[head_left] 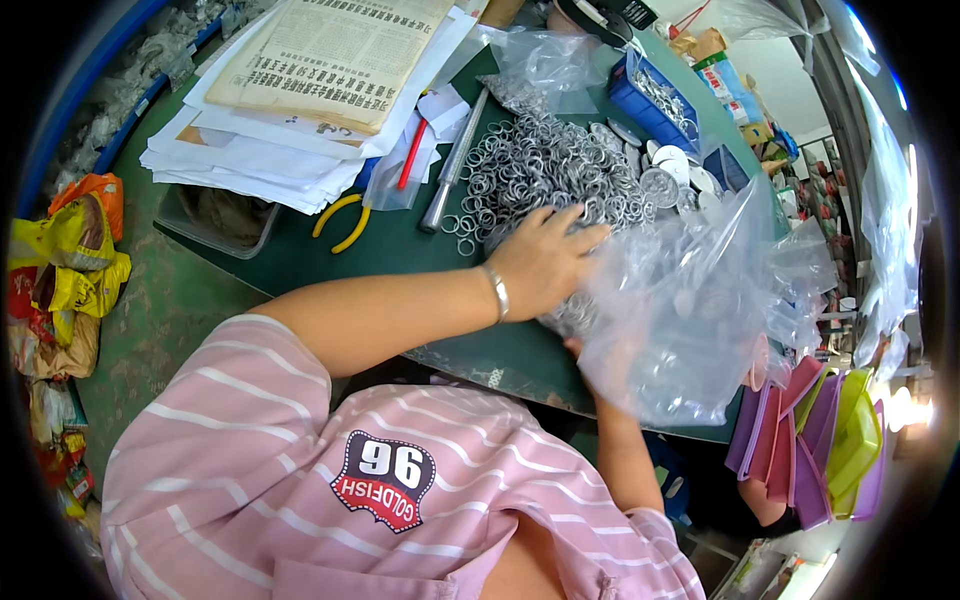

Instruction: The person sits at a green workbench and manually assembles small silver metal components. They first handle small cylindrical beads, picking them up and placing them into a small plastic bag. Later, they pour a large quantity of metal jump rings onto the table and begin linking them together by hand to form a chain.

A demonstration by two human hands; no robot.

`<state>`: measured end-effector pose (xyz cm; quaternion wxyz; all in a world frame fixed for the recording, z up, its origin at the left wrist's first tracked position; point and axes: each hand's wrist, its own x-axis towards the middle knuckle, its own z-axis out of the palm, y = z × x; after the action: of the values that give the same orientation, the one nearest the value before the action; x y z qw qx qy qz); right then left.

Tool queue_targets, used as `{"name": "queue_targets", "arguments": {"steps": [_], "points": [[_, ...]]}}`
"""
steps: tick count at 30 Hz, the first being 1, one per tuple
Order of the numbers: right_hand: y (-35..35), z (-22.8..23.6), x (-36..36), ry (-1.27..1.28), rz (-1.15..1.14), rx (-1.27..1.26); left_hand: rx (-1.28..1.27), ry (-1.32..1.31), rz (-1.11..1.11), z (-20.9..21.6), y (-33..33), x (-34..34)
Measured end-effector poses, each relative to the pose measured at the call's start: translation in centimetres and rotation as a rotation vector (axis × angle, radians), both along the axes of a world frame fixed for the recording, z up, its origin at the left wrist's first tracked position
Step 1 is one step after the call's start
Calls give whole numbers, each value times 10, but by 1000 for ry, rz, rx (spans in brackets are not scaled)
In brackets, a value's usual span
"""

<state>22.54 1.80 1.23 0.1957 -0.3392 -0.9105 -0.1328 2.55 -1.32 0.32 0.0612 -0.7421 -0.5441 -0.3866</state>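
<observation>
A heap of small silver metal rings (545,160) spreads over the green table. My left hand (545,262), with a silver bracelet at its wrist, lies on the heap's near edge, its fingers spread over the rings. A large clear plastic bag (690,310) stands up to the right of that hand, its near corner reaching past the table edge. Behind the plastic, my right hand (608,362) is closed on the bag's near side; the film partly hides its fingers. More rings (572,315) lie between the two hands. Flat silver discs (672,165) rest at the heap's right side.
Left of the rings are a metal rod-like tool (455,165), a red pen (412,155) and yellow-handled pliers (345,222). A paper stack (300,90) and plastic tub (225,225) sit farther left. Beyond the discs stands a blue bin (655,100); colourful plastic baskets (810,435) are at right.
</observation>
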Motion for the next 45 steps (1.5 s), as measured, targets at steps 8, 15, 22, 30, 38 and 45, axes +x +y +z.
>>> {"name": "queue_targets", "arguments": {"steps": [8,15,22,30,38,45], "points": [[34,8,5,67,110,-264,126,-81,54,8,23,-10],[18,27,39,375,-132,-313,255,-249,-13,40,-6,-5],[-3,4,44,412,-243,-563,-148,-194,-104,14,-33,-20],[55,38,99,1182,-269,-914,-241,-122,-60,-5,-50,-48],[114,146,-2,496,-427,-1159,404,-293,8,53,8,-42],[83,139,-29,638,69,-498,338,-704,261,81,59,-57]]}}
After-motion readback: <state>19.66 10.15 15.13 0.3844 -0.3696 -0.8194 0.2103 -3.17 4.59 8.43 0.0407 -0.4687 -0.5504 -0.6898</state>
